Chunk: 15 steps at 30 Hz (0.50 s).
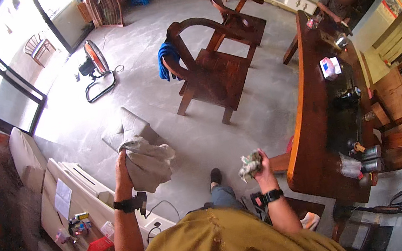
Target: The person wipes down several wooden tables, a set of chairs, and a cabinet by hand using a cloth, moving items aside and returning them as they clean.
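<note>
My left hand (122,173) grips the edge of a crumpled pale grey cloth (149,162), which hangs down from it over the floor. Its fingers are partly hidden by the folds. In my right hand (264,167) is a small crumpled bundle (250,165), white and greenish, perhaps fabric; its exact kind is not clear. The two hands are held apart in front of my body, the left one near a pale, low padded seat (130,126), the right one near the end of a long dark wooden table (299,162).
Two wooden armchairs (220,78) stand ahead, a blue cloth (168,59) over one. A floor fan (96,63) is at the left. A pale cabinet (49,212) with a red basket (99,248) is beside my left arm. Another person (335,7) sits at the table's far end.
</note>
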{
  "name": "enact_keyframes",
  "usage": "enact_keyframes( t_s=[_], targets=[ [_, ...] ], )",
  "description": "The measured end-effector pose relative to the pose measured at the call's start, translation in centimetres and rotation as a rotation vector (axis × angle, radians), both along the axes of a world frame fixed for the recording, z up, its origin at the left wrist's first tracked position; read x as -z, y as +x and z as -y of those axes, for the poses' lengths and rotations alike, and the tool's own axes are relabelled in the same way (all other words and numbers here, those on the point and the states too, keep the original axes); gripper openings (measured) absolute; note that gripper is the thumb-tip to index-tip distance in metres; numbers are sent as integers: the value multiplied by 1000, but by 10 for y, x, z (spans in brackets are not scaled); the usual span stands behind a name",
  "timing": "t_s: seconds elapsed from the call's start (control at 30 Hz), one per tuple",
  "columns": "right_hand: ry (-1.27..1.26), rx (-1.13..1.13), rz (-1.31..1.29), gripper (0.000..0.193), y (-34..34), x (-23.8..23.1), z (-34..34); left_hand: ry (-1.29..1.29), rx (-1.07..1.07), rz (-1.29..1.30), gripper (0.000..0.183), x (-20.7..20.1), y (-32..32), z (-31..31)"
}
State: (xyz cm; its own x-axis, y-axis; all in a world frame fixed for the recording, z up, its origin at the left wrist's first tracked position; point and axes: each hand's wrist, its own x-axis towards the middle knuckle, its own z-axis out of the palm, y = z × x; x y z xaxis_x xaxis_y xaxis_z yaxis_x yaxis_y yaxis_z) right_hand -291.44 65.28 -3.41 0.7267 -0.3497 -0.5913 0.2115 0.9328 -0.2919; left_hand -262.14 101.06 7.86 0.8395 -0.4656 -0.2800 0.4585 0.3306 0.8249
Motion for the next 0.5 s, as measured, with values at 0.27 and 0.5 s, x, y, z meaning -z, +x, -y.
enact_keyframes(
  t_s=[0.27, 0.5],
  targets=[
    [36, -77, 34, 19, 191, 60, 76, 223, -52, 129, 44, -2, 136, 119],
    [200, 59, 152, 21, 296, 111, 106, 429, 214, 337, 45, 11, 339, 229]
  ],
)
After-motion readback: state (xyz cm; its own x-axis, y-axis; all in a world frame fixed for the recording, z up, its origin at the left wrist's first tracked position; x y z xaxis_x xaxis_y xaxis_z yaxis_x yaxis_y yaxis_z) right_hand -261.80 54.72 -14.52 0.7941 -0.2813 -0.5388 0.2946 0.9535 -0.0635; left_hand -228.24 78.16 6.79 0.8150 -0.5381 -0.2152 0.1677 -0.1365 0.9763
